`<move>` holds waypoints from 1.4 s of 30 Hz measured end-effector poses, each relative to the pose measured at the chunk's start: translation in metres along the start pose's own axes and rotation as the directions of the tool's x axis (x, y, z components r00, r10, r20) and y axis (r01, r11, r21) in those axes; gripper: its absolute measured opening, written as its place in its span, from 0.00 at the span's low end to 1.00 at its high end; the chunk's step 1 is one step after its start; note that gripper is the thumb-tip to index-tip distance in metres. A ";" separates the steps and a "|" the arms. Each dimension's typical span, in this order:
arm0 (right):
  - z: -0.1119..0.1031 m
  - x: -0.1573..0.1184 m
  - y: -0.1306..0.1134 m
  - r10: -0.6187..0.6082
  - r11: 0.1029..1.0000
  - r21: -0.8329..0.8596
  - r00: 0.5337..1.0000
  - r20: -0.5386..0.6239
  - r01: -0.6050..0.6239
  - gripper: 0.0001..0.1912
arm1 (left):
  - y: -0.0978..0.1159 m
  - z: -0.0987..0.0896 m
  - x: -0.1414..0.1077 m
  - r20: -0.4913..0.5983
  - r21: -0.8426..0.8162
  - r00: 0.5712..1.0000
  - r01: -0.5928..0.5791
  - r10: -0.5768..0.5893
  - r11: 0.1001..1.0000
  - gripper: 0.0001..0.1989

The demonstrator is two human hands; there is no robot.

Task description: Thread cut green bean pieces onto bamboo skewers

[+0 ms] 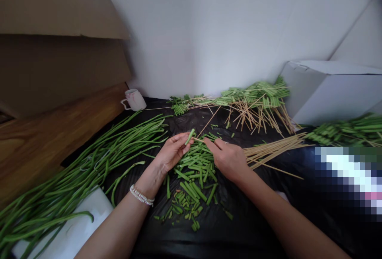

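Observation:
My left hand (176, 149) pinches a short cut piece of green bean (190, 136) between thumb and fingers. From the right, my right hand (228, 157) grips a thin wooden skewer (198, 139), whose far end meets the bean piece; whether it has gone through, I cannot tell. Under both hands lies a heap of cut bean pieces (195, 167), with smaller scraps (185, 205) nearer to me. A bundle of bare skewers (271, 150) rests just right of my right hand.
Long uncut beans (98, 163) spread over the left side, partly across a white board (89, 215). Filled skewers (256, 96) are piled at the back, more (349, 131) at right. A mug (135, 100), cardboard box (62, 52) and white box (337, 88) stand around the black sheet (227, 239).

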State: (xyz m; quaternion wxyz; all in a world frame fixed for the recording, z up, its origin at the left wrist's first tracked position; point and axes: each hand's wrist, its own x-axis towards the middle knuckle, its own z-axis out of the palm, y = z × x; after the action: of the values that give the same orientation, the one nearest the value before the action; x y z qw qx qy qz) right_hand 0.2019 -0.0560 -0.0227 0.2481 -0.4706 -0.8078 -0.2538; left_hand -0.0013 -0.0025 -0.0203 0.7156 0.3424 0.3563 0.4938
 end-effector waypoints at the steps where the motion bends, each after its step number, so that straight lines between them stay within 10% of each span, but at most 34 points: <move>1: 0.000 0.000 0.000 0.001 1.000 -0.001 1.000 0.000 -0.001 0.19 | 0.000 0.000 0.000 -0.002 0.007 1.000 -0.003 0.003 1.000 0.08; 42: 0.002 -0.001 -0.006 0.011 1.000 0.024 0.999 0.050 -0.012 0.16 | -0.004 0.005 -0.003 -0.009 0.274 0.993 -0.107 0.114 0.956 0.15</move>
State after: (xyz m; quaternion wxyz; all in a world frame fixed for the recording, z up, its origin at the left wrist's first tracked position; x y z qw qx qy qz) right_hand 0.1967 -0.0576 -0.0256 0.2349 -0.4785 -0.8140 -0.2309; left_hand 0.0042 -0.0074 -0.0202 0.6282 0.4511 0.4102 0.4833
